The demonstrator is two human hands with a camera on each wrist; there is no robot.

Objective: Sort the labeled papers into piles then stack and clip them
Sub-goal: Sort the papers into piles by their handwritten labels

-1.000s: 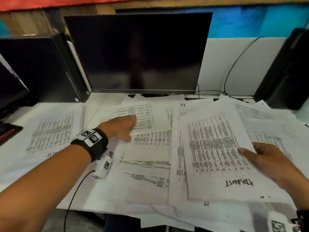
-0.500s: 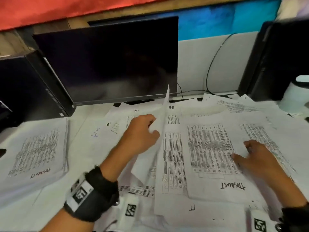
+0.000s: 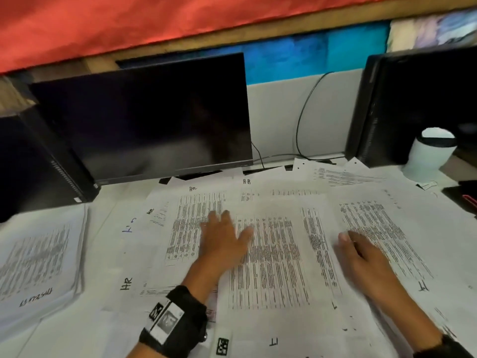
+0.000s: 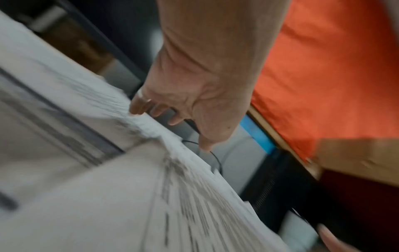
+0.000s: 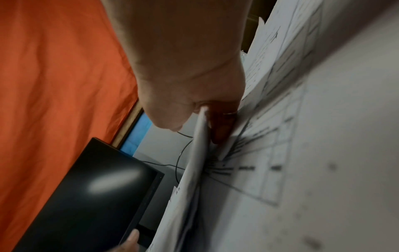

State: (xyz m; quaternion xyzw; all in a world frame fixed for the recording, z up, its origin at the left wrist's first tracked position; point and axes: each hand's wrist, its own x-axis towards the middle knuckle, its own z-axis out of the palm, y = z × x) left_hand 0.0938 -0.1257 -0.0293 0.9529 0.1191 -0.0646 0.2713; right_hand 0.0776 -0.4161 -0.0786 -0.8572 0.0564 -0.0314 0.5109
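Several printed table sheets with handwritten labels such as HR (image 3: 246,181) and IT (image 3: 273,341) lie overlapping across the white desk. My left hand (image 3: 227,228) lies flat with its fingers spread on the middle sheets (image 3: 268,267); in the left wrist view its fingertips (image 4: 138,109) touch the paper. My right hand (image 3: 347,240) is at the right, and the right wrist view shows its thumb and fingers (image 5: 202,122) pinching the edge of one sheet (image 5: 194,170) lifted off the heap. A separate labelled pile (image 3: 38,254) lies at the far left.
A dark monitor (image 3: 144,120) stands behind the papers, with a black computer case (image 3: 38,164) to its left and another black case (image 3: 413,104) at the right. A white cup (image 3: 428,156) stands at the back right, and a cable (image 3: 307,112) runs down the partition.
The sheet my left hand held up on edge now lies flat, and that hand has spread open on the papers. The right hand stays at the right side. The view has tilted up.
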